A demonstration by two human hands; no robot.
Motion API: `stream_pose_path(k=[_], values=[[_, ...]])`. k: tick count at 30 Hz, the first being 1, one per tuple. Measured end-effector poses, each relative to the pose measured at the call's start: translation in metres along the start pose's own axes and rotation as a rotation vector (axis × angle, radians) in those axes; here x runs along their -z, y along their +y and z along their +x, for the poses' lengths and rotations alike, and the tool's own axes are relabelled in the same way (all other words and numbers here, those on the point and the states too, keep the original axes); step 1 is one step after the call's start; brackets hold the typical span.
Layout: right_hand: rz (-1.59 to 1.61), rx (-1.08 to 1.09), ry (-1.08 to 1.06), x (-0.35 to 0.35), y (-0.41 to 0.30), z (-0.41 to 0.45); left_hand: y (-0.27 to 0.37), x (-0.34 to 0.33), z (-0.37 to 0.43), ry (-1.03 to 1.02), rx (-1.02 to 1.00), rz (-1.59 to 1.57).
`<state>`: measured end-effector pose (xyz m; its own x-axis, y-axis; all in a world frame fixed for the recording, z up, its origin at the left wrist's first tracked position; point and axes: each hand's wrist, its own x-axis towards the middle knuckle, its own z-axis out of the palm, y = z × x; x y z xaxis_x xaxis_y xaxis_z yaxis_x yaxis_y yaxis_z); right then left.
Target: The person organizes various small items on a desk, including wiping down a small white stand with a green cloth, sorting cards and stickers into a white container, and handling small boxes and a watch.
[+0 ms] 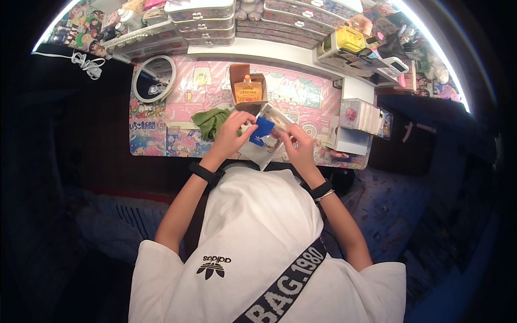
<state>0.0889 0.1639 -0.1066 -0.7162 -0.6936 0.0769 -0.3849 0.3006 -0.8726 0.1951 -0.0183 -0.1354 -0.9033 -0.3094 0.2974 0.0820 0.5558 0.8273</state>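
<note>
My left hand (235, 131) pinches a small blue card or packet (261, 130) with a white trefoil logo, thumb and fingers at its left edge. At the right side of that blue piece, my right hand (298, 142) has its thumb and fingertips closed on a pale, see-through bit (278, 131); whether it is part of the blue piece is unclear. Below both hands, a white shallow box (264, 160) lies at an angle near the table's front edge, its contents partly covered. A crumpled green cloth (208, 123) rests just left of my left hand.
Behind the white box stands an open brown carton (240, 72) holding an orange spouted pouch (249, 92). A round white-rimmed mirror (173, 82) is at the left. Clear card holders (361, 116) and a white box (352, 142) occupy the right. Drawer units (206, 26) line the back.
</note>
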Motion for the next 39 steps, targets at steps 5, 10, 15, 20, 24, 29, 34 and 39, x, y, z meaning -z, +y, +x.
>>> stream_pose_path(k=[5, 10, 15, 20, 24, 29, 34, 39], values=[[0.579, -0.368, -0.009, 0.016, -0.026, 0.021, 0.042, 0.009, 0.019, -0.244, 0.627, -0.749], [0.525, -0.37, 0.015, 0.018, -0.045, 0.021, 0.053, 0.01, 0.024, -0.103, 0.475, -0.56], [0.507, -0.365, 0.009, 0.021, -0.056, 0.026, 0.062, 0.013, 0.025, -0.136, 0.5, -0.623], [0.523, -0.361, -0.019, 0.025, -0.058, 0.024, 0.082, 0.019, 0.033, -0.269, 0.476, -0.621], [0.565, -0.355, -0.019, 0.023, -0.065, 0.025, 0.07, 0.016, 0.029, -0.214, 0.581, -0.775], [0.779, -0.379, -0.033, 0.022, -0.061, 0.022, 0.074, 0.018, 0.028, -0.143, 0.516, -0.779], [0.651, -0.425, -0.182, 0.018, -0.078, 0.016, 0.074, 0.017, 0.026, -0.105, 0.535, -0.804], [0.597, -0.414, -0.173, 0.018, -0.067, 0.016, 0.071, 0.012, 0.025, -0.07, 0.427, -0.704]])
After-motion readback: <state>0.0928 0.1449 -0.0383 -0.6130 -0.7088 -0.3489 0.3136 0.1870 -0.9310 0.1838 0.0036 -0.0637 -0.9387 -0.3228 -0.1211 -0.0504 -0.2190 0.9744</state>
